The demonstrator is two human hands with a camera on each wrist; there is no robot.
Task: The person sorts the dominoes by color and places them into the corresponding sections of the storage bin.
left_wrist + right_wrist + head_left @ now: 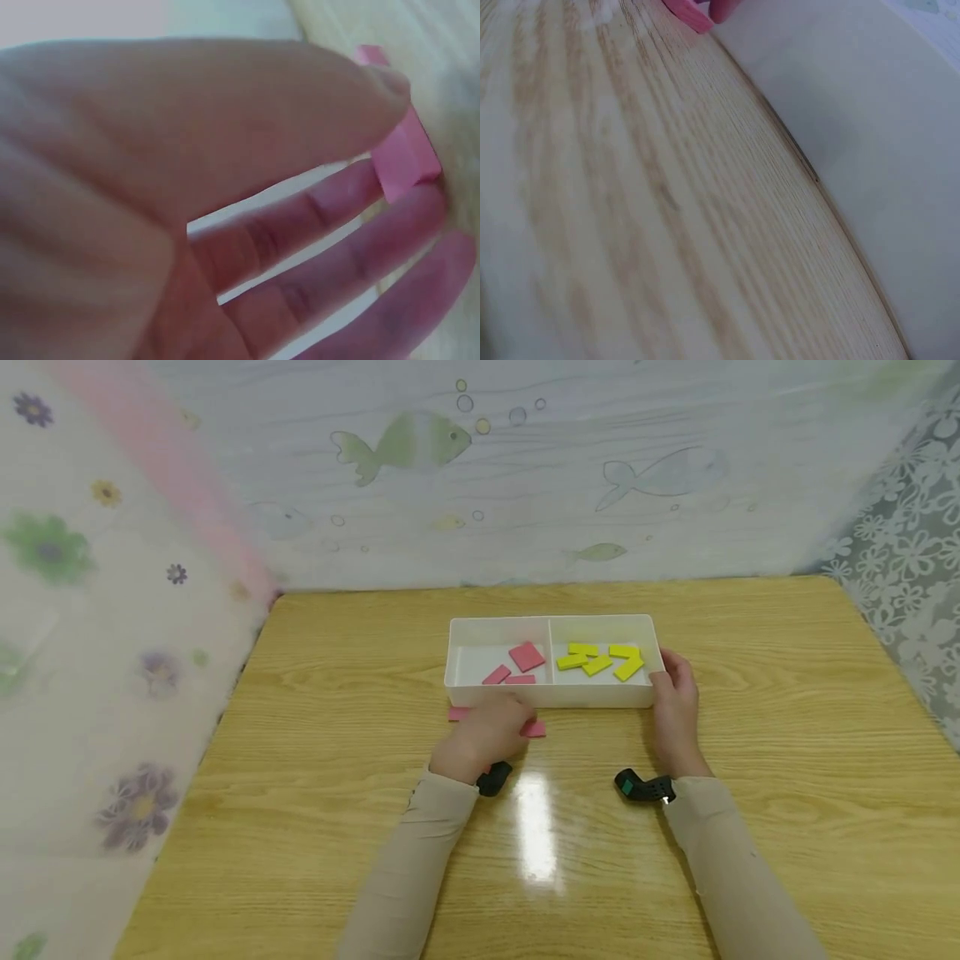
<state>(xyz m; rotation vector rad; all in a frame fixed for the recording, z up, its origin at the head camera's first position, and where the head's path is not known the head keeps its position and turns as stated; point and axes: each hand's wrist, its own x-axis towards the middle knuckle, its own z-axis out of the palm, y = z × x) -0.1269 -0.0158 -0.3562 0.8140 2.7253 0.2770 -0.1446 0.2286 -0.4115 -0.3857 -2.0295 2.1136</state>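
Observation:
A white two-compartment box (pixel 588 696) stands on the table. Pink blocks (pixel 527 657) lie in its left compartment and several yellow blocks (pixel 597 665) in the right one. My left hand (pixel 483 739) is low in front of the box, pinching a pink block (pixel 409 154) between thumb and fingers. Another pink piece (pixel 459 714) shows on the table at that hand's left, partly covered by it. My right hand (pixel 675 714) grips the box's right end, thumb at the rim. In the right wrist view, the box's front wall (pixel 840 127) fills the right side; that hand is out of frame.
The wooden table (pixel 322 777) reaches back to a wall covering printed with fish (pixel 423 439). Flower-patterned coverings (pixel 138 806) hang at the left and right sides. Black wrist cameras (pixel 643 787) sit at both wrists.

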